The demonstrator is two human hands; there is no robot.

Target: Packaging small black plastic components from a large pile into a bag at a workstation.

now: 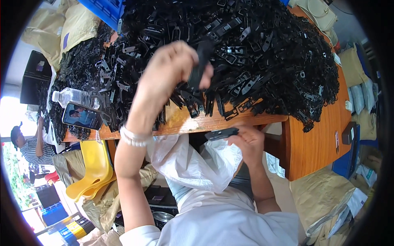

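Note:
A big heap of small black plastic parts covers the wooden table in front of me. Over its near side my left hand, blurred by motion, grips a long black plastic piece between thumb and fingers. Lower down, just off the table's front edge, my right hand pinches a flat black plastic part that points to the left. Beneath the right hand, a white plastic bag lies open across my lap.
A clear bottle and a phone lie at the heap's left. A blue crate stands at the back left. Below the table edge is a yellow chair. Brown sacks sit at the right. Far left is another person.

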